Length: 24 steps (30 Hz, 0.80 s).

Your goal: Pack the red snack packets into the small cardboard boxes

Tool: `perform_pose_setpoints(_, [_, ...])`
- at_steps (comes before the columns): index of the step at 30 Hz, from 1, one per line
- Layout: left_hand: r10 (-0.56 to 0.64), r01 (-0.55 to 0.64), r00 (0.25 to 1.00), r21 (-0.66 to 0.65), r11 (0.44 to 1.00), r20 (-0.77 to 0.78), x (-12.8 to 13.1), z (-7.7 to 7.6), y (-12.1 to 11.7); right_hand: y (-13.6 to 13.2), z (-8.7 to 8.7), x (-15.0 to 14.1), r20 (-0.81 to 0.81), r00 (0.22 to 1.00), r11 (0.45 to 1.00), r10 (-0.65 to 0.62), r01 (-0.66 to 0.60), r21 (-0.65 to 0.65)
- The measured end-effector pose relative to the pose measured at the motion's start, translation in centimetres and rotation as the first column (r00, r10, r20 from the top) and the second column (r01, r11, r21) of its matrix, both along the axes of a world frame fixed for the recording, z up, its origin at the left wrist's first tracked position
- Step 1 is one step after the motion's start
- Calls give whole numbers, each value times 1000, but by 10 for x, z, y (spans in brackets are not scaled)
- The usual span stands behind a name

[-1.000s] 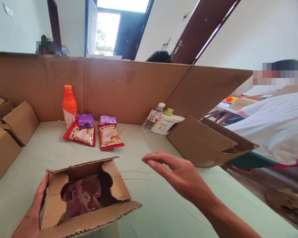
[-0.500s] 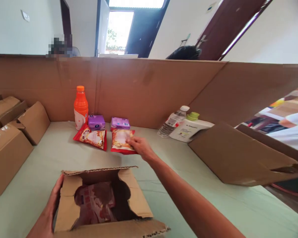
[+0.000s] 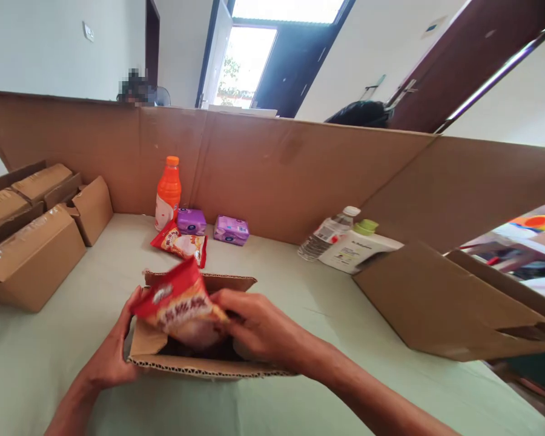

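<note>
- The right hand [image 3: 258,324] grips one end of a red-and-cream snack packet [image 3: 181,303], its thumb and fingers closed narrowly on it.
- This packet is tilted over the open mouth of a small cardboard box [image 3: 209,367], not yet released; how far its lower part dips inside is hard to tell.
- The left hand [image 3: 113,357] holds the box by its left side, thumb near the rim.
- The box's flaps stand open, so closing is not done; its contents are hidden beneath the packet.
- A matching snack packet [image 3: 181,243] lies outside on the table [image 3: 322,387], beside an orange drink bottle [image 3: 168,194] and near two purple tissue packs [image 3: 231,230].
- Also outside, farther right: a clear water bottle [image 3: 329,233] and a white green-capped container [image 3: 358,248].
</note>
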State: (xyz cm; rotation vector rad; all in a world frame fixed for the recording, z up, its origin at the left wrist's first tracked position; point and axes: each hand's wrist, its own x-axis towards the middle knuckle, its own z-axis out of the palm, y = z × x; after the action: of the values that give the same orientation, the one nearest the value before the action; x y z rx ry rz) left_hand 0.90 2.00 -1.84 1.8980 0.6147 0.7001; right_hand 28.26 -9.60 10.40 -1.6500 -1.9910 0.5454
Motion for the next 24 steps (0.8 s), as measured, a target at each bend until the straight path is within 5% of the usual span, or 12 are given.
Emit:
perform_pose_setpoints(2, [12, -12, 1000, 28, 1000, -7, 1, 1, 0, 6, 6, -5, 229, 960, 971, 161, -112, -211])
perform_pose_setpoints(5, [2, -1, 1000, 37, 999, -26, 2, 1, 1, 14, 33, -12, 523, 794, 908, 310, -85, -409])
perform_pose_setpoints(8, [-5, 6, 1000, 22, 1000, -25, 2, -2, 2, 21, 57, -22, 667, 651, 908, 361, -81, -412])
perform_pose_setpoints(10, [-20, 20, 1000, 16, 1000, -7, 2, -4, 3, 26, 57, -28, 693, 617, 916, 373, -125, -382])
perform_pose_setpoints(16, [-57, 57, 998, 0, 998, -21, -1, -3, 3, 26, 20, -39, 630, 645, 887, 434, -184, -423])
perform_pose_setpoints(21, [-67, 66, 998, 35, 997, 10, 0, -2, -1, 6, 39, -44, 574, 770, 941, 278, -98, -324])
perform_pose_setpoints(24, [-91, 90, 996, 41, 995, 24, 0, -5, -1, 14, 34, -48, 459, 826, 915, 329, -158, -372])
